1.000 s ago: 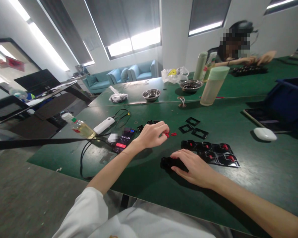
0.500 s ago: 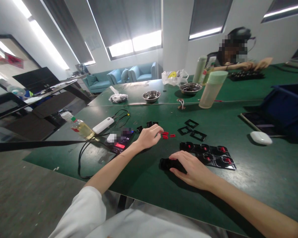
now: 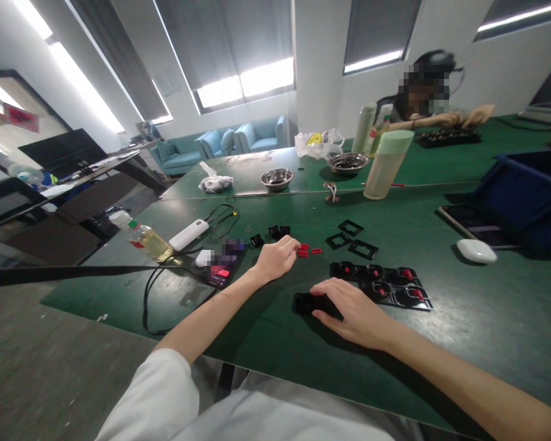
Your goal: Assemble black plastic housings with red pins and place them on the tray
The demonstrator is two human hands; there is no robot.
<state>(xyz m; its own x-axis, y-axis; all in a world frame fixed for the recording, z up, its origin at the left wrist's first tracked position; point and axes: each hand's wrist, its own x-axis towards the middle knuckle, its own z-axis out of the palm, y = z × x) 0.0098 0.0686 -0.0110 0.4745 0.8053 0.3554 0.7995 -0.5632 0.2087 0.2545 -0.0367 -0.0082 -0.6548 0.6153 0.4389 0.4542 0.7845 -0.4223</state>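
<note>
The left hand's fingers are bent down right at the little red pieces (image 3: 303, 251); whether one is actually pinched can't be told, since the fingertips are partly hidden by the left hand (image 3: 275, 258) itself. A black block (image 3: 303, 303) is held on the green worktop (image 3: 261, 327) by the right hand (image 3: 356, 312), thumb on the near side and fingers curled over the far side. Its end is dark and chunky, finer detail lost in the shadow.

Just beside the right hand, a glossy black panel (image 3: 397, 278) is laid flat, its rounded sections fitted with bright red bits. Beyond it, three flat black frames (image 3: 362, 248) with rectangular cutouts are grouped together, and a few small black parts (image 3: 256, 240) are set past the left hand.

As for writing, the phone (image 3: 224, 269) screen is lit with a red button, but the text is too blurry to read. The red-and-green label on the oil-colored bottle (image 3: 152, 242) is too small to make out, same for the yellow print on the plastic bag (image 3: 319, 144). Further out, some dark stuff is held in a metal bowl (image 3: 348, 163).
</note>
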